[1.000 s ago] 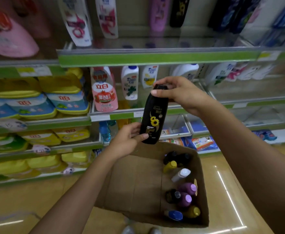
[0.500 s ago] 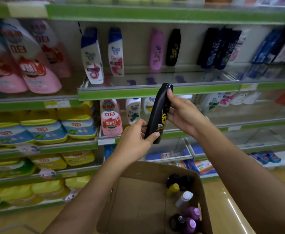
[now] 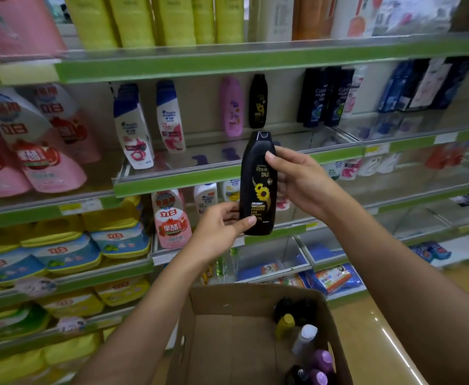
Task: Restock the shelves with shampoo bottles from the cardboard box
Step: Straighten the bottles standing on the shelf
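Note:
I hold a black shampoo bottle (image 3: 259, 187) with a sunflower label upright in front of the shelves. My left hand (image 3: 222, 232) pinches its lower left edge. My right hand (image 3: 300, 179) grips its upper right side, thumb on the front. Below me sits the open cardboard box (image 3: 227, 337), with several bottles in black, yellow, white and purple standing along its right side. On the glass shelf (image 3: 227, 159) just behind the held bottle stand a matching black bottle (image 3: 257, 101) and a pink bottle (image 3: 231, 107).
White-and-blue shampoo bottles (image 3: 148, 123) stand left on the same shelf, dark bottles (image 3: 325, 97) to the right. Pink refill pouches (image 3: 33, 151) and yellow packs (image 3: 69, 245) fill the left bays. Green-edged shelves run above and below. Tan floor lies at right.
The bottle has risen from just over the box to shelf height and turned upright with its label toward me. My view has tilted up, so less of the box shows.

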